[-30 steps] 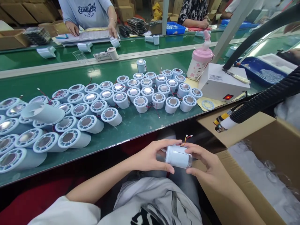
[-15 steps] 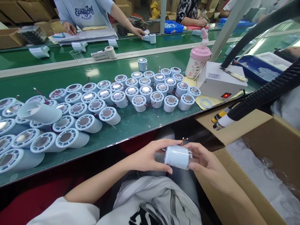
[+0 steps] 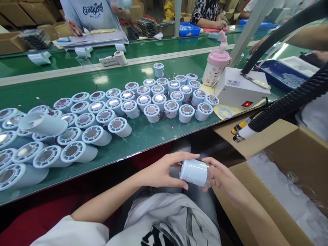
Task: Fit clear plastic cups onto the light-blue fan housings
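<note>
Over my lap, below the table edge, both hands hold one pale blue plastic cylinder point(image 3: 194, 172) lying on its side. My left hand point(image 3: 161, 171) grips its left end with the thumb under it. My right hand point(image 3: 222, 179) cups its right end, where a clear cap seems to sit. On the green table point(image 3: 143, 136) stand and lie several more of these cylinders point(image 3: 153, 102), ring faces up with shiny discs and thin red wires.
A white box with a red lit switch point(image 3: 241, 90) and a pink bottle point(image 3: 216, 65) stand at the table's right. A black ribbed hose with a nozzle point(image 3: 282, 107) hangs over an open cardboard box point(image 3: 282, 177) of clear parts. People work across the far belt.
The cylinder has turned in my hands; its red-yellow wire tail, seen sticking up before, no longer shows. The person opposite has drawn an arm back from the belt.
</note>
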`<state>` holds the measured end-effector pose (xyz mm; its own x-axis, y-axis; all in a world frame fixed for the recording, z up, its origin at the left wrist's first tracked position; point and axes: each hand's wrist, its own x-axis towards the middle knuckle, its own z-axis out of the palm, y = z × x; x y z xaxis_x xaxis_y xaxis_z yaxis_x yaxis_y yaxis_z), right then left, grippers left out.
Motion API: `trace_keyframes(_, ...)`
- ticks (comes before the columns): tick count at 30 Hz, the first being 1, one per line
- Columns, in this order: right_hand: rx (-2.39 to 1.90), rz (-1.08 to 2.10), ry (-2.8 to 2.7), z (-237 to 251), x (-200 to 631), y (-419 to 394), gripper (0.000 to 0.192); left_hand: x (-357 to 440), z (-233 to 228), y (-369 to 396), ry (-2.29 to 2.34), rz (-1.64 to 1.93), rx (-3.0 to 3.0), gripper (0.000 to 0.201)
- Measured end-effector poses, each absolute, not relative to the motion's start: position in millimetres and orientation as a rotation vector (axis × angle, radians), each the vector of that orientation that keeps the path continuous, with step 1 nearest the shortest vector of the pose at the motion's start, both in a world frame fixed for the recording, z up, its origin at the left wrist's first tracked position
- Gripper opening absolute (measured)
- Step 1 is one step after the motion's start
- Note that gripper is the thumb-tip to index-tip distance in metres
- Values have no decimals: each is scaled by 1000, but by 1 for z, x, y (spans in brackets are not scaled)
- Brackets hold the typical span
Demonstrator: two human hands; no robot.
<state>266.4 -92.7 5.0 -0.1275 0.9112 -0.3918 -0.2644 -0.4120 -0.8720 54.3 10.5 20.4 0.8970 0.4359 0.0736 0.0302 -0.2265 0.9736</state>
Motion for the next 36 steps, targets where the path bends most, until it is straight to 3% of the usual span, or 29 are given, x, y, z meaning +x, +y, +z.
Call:
trace_keyframes(16,-1141,2008,-490,7,256,-88,56,56,14,12,245,508,1764,78)
trace_keyframes(21,-1163,2125,-490,-1,258,-91,72,58,17,6,348,492,1724,67)
trace_keyframes(24,-1189,1830,-787,-8,259,-95,76,58,22,2,461,433,1641,64)
trace_keyframes(28,-1181,850,-1473,-12,265,-100,77,58,26,1,518,330,1483,67)
trace_keyframes(30,-1125,569,-1779,-12,270,-102,68,58,26,2,527,275,1436,68)
trace_keyframes(32,-1123,593,-1879,-12,273,-103,61,58,25,4,519,250,1438,69)
trace_keyframes(36,-1100,1186,-1369,-11,271,-106,50,57,26,8,386,370,1578,72)
